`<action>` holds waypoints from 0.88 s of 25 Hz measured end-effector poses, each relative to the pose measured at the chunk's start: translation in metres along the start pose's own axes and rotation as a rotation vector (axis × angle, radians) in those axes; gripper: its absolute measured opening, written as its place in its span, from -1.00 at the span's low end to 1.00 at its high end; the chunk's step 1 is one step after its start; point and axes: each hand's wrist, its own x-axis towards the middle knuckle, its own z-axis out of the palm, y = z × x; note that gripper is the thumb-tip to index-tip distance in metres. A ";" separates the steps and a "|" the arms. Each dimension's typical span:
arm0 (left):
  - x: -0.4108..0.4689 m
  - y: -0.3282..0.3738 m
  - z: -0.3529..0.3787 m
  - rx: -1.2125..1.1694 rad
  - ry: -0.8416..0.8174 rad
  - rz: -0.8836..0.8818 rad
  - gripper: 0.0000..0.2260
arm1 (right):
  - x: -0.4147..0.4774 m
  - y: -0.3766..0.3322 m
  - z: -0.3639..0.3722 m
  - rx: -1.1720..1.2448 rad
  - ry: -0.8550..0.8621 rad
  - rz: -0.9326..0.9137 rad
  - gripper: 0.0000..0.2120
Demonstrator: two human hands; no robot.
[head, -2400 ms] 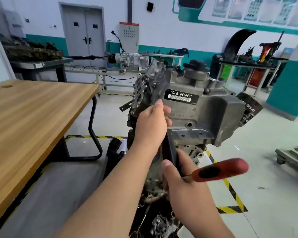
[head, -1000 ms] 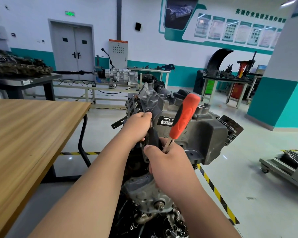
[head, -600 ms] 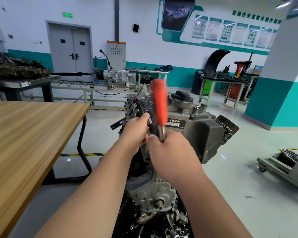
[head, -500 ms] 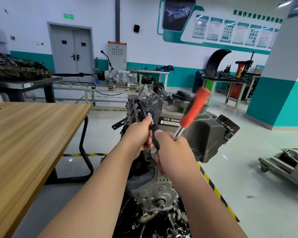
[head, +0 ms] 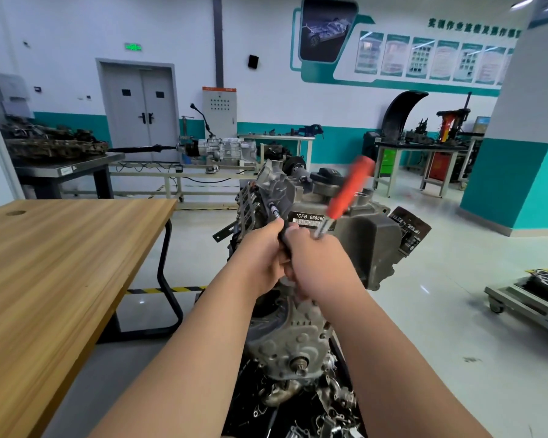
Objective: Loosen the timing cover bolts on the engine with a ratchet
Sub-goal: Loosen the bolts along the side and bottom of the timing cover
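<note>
Head view: two bare forearms reach forward to the upper front of the engine [head: 372, 248], and the hands meet there, touching each other.
Ratchet look: the ratchet [head: 350, 188] has an orange-red grip on a thin bright metal shank. The grip is motion-blurred, and the head is hidden behind the hands.
Ratchet axis: the long axis runs on a slant, with the grip end pointing up and to the right and the shank end down at the knuckles.
Ratchet place: it sits in front of the engine's black label plate, above the right hand.
Extension bar: the extension bar [head: 275, 213], short and silver, runs from the left hand up and to the left onto a bolt in the grey casting.
Left hand: the left hand [head: 261, 252] has its fingers curled, with the fingertips pinching the near end of the extension bar.
Right hand: the right hand [head: 318, 263] is closed round the ratchet's lower end, back of the hand toward the camera.
Surroundings: a wooden table [head: 60, 263] stands to the left, well apart from the engine.
</note>
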 end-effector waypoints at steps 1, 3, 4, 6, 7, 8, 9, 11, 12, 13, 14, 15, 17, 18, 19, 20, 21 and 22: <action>0.000 0.000 -0.001 -0.052 -0.002 -0.007 -0.76 | 0.002 0.000 0.001 -0.369 0.079 -0.118 -0.72; -0.002 0.000 -0.003 -0.114 -0.008 -0.032 -0.76 | 0.004 -0.003 0.005 -0.787 0.199 -0.269 -0.71; -0.004 0.000 -0.003 -0.133 -0.014 -0.038 -0.75 | 0.005 -0.005 0.006 -0.808 0.216 -0.284 -0.72; -0.003 -0.001 0.000 -0.119 0.007 -0.031 -0.73 | 0.009 -0.006 0.003 -0.592 0.122 -0.209 -0.71; -0.001 -0.001 0.002 -0.087 0.034 -0.029 -0.72 | 0.010 -0.005 0.002 -0.401 0.063 -0.152 -0.71; 0.000 -0.002 0.004 -0.048 0.060 -0.029 -0.72 | 0.008 -0.004 0.001 -0.180 0.018 -0.080 -0.71; 0.002 -0.003 0.004 -0.009 0.082 -0.030 -0.70 | 0.006 -0.002 0.002 0.050 -0.023 0.023 -0.70; 0.005 -0.005 0.001 0.041 0.100 -0.058 -0.65 | -0.001 0.002 0.006 0.509 -0.132 0.210 -0.70; 0.006 -0.006 -0.001 0.057 0.108 -0.078 -0.60 | -0.004 0.004 0.007 0.677 -0.177 0.259 -0.73; 0.008 -0.006 -0.002 0.071 0.116 -0.086 -0.55 | -0.004 0.005 0.006 0.773 -0.203 0.278 -0.75; 0.011 -0.006 -0.002 0.081 0.122 -0.083 -0.52 | -0.004 0.006 0.005 0.812 -0.219 0.278 -0.76; 0.016 -0.006 -0.002 0.085 0.133 -0.076 -0.53 | -0.005 0.006 0.004 0.815 -0.229 0.270 -0.76; 0.027 -0.004 -0.003 0.072 0.198 -0.050 -0.63 | -0.006 0.008 0.002 0.793 -0.257 0.254 -0.75; 0.034 0.000 -0.005 0.082 0.260 -0.022 -0.68 | -0.008 0.011 0.001 0.785 -0.273 0.251 -0.74; 0.043 0.003 -0.007 0.115 0.331 0.006 -0.73 | -0.010 0.014 0.000 0.787 -0.280 0.255 -0.73; 0.050 0.006 -0.010 0.168 0.395 0.019 -0.77 | -0.012 0.018 0.000 0.797 -0.282 0.260 -0.73; 0.058 0.009 -0.011 0.223 0.436 0.027 -0.81 | -0.013 0.022 0.000 0.809 -0.286 0.257 -0.74; 0.066 0.011 -0.012 0.253 0.453 0.029 -0.83 | -0.014 0.026 0.000 0.816 -0.292 0.248 -0.75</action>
